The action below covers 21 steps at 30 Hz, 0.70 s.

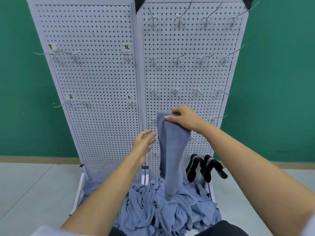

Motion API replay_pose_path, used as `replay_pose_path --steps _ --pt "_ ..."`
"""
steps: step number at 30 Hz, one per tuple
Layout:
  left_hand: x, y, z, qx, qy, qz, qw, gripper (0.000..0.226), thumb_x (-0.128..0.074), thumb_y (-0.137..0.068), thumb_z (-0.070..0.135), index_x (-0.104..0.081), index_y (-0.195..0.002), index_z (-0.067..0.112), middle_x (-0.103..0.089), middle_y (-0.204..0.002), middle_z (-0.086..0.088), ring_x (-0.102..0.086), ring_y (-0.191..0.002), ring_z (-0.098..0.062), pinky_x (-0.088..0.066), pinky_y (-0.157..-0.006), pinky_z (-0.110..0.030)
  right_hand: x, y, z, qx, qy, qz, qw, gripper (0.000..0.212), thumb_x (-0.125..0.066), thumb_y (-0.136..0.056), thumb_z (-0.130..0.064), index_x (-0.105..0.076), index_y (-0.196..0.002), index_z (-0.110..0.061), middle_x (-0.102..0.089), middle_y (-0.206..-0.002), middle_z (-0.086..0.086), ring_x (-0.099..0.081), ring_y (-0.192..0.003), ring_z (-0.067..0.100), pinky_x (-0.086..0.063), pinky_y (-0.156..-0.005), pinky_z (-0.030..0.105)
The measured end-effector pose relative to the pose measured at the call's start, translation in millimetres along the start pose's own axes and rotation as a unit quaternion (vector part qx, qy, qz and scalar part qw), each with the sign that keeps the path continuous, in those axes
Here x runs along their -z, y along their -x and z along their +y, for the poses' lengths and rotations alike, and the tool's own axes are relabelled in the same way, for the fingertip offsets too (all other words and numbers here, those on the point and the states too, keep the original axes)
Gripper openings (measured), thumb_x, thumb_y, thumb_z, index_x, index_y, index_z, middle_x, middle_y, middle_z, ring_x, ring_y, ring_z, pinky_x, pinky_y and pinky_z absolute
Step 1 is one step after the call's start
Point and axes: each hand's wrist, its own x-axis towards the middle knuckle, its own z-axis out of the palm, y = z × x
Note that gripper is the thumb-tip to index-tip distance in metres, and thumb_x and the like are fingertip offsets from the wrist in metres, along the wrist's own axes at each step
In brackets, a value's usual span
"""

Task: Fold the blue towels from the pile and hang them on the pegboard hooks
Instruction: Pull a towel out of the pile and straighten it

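right hand (183,119): pinches the top edge of a blue towel (172,150), thumb on the near face and fingers curled over the far side.
left hand (144,143): open with fingers straight, just beside the towel's left edge; contact cannot be told.
towel look: plain grey-blue, gathered into a narrow hanging strip.
towel place: hangs below the right hand, its lower end reaching into the pile (162,205) of crumpled blue towels on the floor.
pegboard (187,74): white, with metal hooks (177,60), directly behind the towel.
black socks (204,167): hang low, right of the towel.

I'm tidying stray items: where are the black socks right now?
In the head view, the black socks hang low on the right pegboard, just right of the held towel and above the pile.
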Motion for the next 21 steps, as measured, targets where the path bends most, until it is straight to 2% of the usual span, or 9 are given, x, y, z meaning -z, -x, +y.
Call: replay_pose_path --steps 4,8,9,11,12,14,16,18,21 --pt "7.5 4.1 -47.9 0.075 0.022 0.033 0.996 0.051 -0.071 -0.084 0.031 -0.05 -0.13 0.022 -0.054 -0.131 -0.001 -0.05 -0.12 -0.022 -0.04 -0.1 -0.037 7.7 -6.1 -8.3 -0.008 -0.066 0.008 0.998 0.036 -0.065 -0.089 -0.029 -0.05 -0.061 -0.012 -0.046 -0.06 0.0 -0.041 -0.058 0.011 -0.035 -0.058 0.025" --pt "13.4 3.5 -67.8 0.231 0.095 -0.011 0.968 0.078 -0.077 -0.067 0.058 -0.054 -0.128 0.015 -0.058 -0.123 -0.006 -0.058 -0.097 -0.026 -0.049 -0.076 -0.036 31.9 -10.7 -22.7 0.001 -0.139 0.033 0.99 0.031 -0.065 -0.089 -0.03 -0.061 -0.073 -0.004 -0.056 -0.064 -0.002 -0.05 -0.058 0.005 -0.041 -0.056 0.016" --pt "13.3 3.7 -68.8 0.268 0.141 -0.036 0.952 0.078 -0.075 -0.068 0.061 -0.056 -0.124 0.01 -0.061 -0.119 -0.01 -0.061 -0.096 -0.029 -0.052 -0.074 -0.038 39.3 -11.7 -25.3 0.003 -0.16 0.045 0.986 0.029 -0.065 -0.089 -0.03 -0.063 -0.078 -0.003 -0.058 -0.067 -0.001 -0.053 -0.06 0.005 -0.043 -0.055 0.015" --pt "13.4 1.8 -73.6 0.305 0.272 -0.067 0.91 0.07 -0.072 -0.074 0.057 -0.06 -0.118 0.004 -0.061 -0.12 -0.017 -0.062 -0.102 -0.037 -0.053 -0.085 -0.045 52.0 -11.7 -24.3 -0.004 -0.202 0.073 0.977 0.028 -0.065 -0.09 -0.03 -0.062 -0.077 -0.006 -0.058 -0.068 -0.001 -0.054 -0.06 0.005 -0.043 -0.053 0.014" --pt "13.1 2.5 -73.4 0.301 0.327 -0.077 0.893 0.064 -0.071 -0.077 0.052 -0.061 -0.116 0.003 -0.061 -0.121 -0.019 -0.063 -0.099 -0.037 -0.052 -0.089 -0.044 56.7 -10.8 -20.5 -0.01 -0.216 0.086 0.973 0.029 -0.064 -0.091 -0.031 -0.061 -0.076 -0.006 -0.058 -0.069 0.0 -0.054 -0.061 0.005 -0.043 -0.054 0.015" --pt "12.8 1.8 -68.7 0.277 0.381 -0.099 0.876 0.048 -0.067 -0.084 0.043 -0.063 -0.11 0.004 -0.064 -0.113 -0.018 -0.065 -0.081 -0.026 -0.054 -0.081 -0.035 61.4 -6.8 -5.5 -0.035 -0.237 0.105 0.965 0.03 -0.062 -0.092 -0.033 -0.06 -0.078 -0.006 -0.056 -0.072 0.003 -0.052 -0.065 0.009 -0.042 -0.056 0.017" --pt "13.7 -2.8 -61.8 0.274 0.38 -0.097 0.878 0.033 -0.067 -0.084 0.032 -0.062 -0.105 0.008 -0.066 -0.094 -0.01 -0.06 -0.068 -0.018 -0.054 -0.068 -0.032 60.6 0.5 13.2 -0.075 -0.258 0.123 0.955 0.03 -0.058 -0.094 -0.034 -0.055 -0.074 -0.011 -0.056 -0.07 0.0 -0.052 -0.064 0.009 -0.041 -0.053 0.016" --pt "19.3 -8.5 -54.1 0.275 0.358 -0.082 0.888 0.023 -0.069 -0.079 0.021 -0.062 -0.096 0.007 -0.065 -0.077 -0.009 -0.057 -0.068 -0.018 -0.054 -0.062 -0.033 55.8 9.3 36.3 -0.119 -0.278 0.138 0.943 0.031 -0.053 -0.097 -0.032 -0.054 -0.073 -0.012 -0.06 -0.071 -0.003 -0.057 -0.065 0.008 -0.046 -0.055 0.017" --pt "34.0 -11.4 -41.2 0.269 0.286 -0.074 0.917 0.017 -0.066 -0.084 0.019 -0.063 -0.095 0.006 -0.069 -0.075 -0.013 -0.059 -0.077 -0.022 -0.052 -0.072 -0.037 41.7 21.2 78.3 -0.19 -0.293 0.152 0.925 0.033 -0.051 -0.098 -0.034 -0.057 -0.091 -0.002 -0.066 -0.091 0.009 -0.063 -0.085 0.021 -0.052 -0.071 0.03"
